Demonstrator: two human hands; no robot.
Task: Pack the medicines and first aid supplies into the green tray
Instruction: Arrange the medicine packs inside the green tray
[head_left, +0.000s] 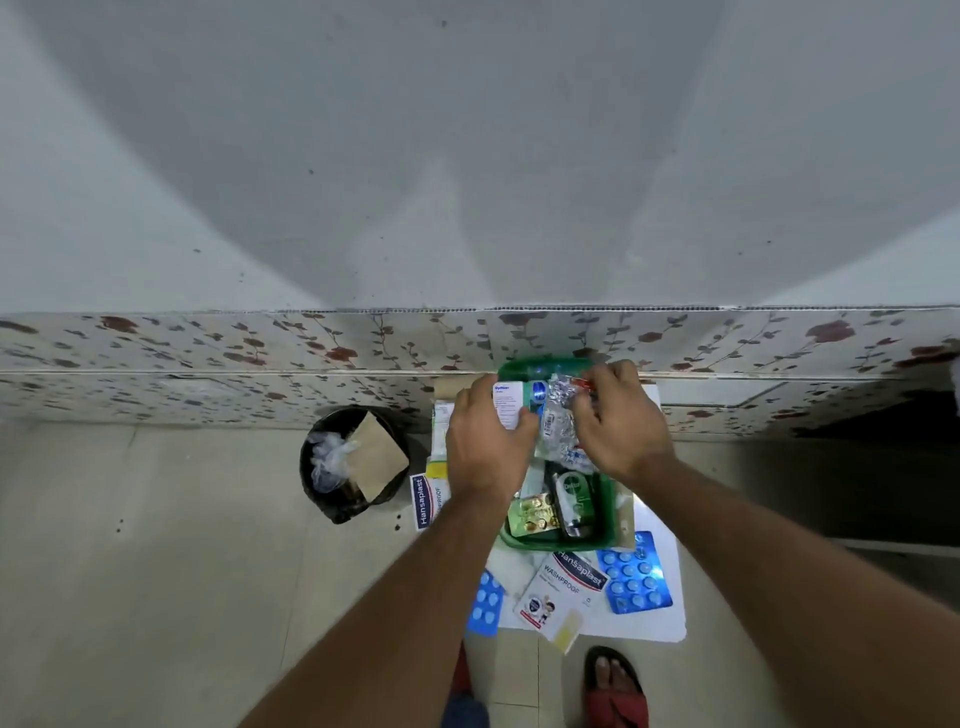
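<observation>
The green tray (605, 525) stands on a small white table (665, 618). Inside it lie a gold blister strip (535, 514) and a green bottle (571, 499). My left hand (480, 441) grips a white medicine box (508, 402) over the tray's far left part. My right hand (618, 421) pinches a crinkled silver blister pack (561, 415) beside that box. On the table in front of the tray lie a Hansaplast box (563, 592), a blue blister sheet (634, 574) and a smaller blue strip (485, 605). Another Hansaplast box (428, 501) lies left of the tray.
A black bin (353, 462) holding cardboard and plastic stands on the floor left of the table. A floral-tiled wall base (260, 358) runs behind. My foot in a red sandal (615, 686) is below the table's near edge.
</observation>
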